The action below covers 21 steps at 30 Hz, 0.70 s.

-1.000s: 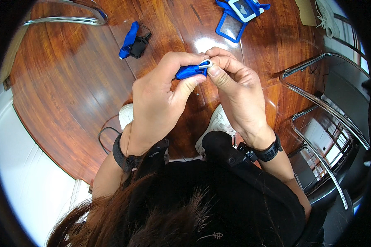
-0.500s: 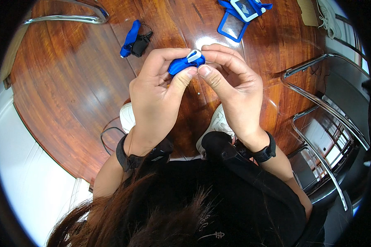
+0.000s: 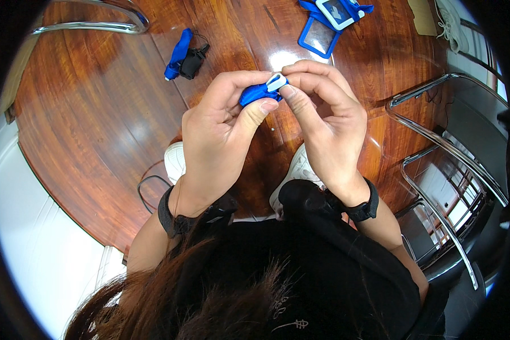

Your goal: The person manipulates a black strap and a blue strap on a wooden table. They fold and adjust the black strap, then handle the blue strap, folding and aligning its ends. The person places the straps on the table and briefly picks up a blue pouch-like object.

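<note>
A small bundle of blue ribbon point(image 3: 252, 95), which looks like a wound-up lanyard, is pinched between my two hands. A white loop or clip point(image 3: 276, 83) stands out at its right end. My left hand point(image 3: 218, 127) is closed on the blue part, thumb in front and fingers behind. With thumb and fingertips my right hand point(image 3: 328, 122) grips the end by the white piece. Its other fingers curl behind, so the bundle's far side is hidden.
Ahead to the left, a blue lanyard roll point(image 3: 179, 54) lies beside a black pouch-like item point(image 3: 193, 61). Blue-framed badge holders point(image 3: 318, 37) lie at the far right. Chrome-framed chairs point(image 3: 430, 136) stand right; another chrome leg point(image 3: 90, 25) is far left. My white shoes point(image 3: 175, 161) show below.
Both hands have shifted slightly right with the lanyard bundle. My right thumb now presses against the white piece, and the thumbs are a little farther apart.
</note>
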### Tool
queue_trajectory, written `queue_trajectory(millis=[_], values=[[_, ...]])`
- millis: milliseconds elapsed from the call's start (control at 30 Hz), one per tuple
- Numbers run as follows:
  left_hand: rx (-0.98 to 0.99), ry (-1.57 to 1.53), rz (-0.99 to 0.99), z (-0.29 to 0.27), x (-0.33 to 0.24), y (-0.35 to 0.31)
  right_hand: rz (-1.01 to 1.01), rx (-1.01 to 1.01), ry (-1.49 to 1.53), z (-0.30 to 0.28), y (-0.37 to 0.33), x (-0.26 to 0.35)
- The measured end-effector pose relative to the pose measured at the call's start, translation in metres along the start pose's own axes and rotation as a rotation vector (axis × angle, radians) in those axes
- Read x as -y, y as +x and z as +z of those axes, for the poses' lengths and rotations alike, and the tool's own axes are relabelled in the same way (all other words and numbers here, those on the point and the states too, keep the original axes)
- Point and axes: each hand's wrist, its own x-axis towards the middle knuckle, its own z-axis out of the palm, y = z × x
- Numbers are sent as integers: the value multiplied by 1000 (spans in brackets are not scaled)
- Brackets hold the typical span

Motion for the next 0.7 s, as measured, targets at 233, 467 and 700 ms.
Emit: queue_trajectory(millis=[233,467,700], values=[[19,44,-11,-3,0,0,88,63,39,-5,3,4],[28,293,136,-1,-4,1,60,89,160,-10,6,2],[-22,404,299,4,1,2,119,88,234,-11,5,4]])
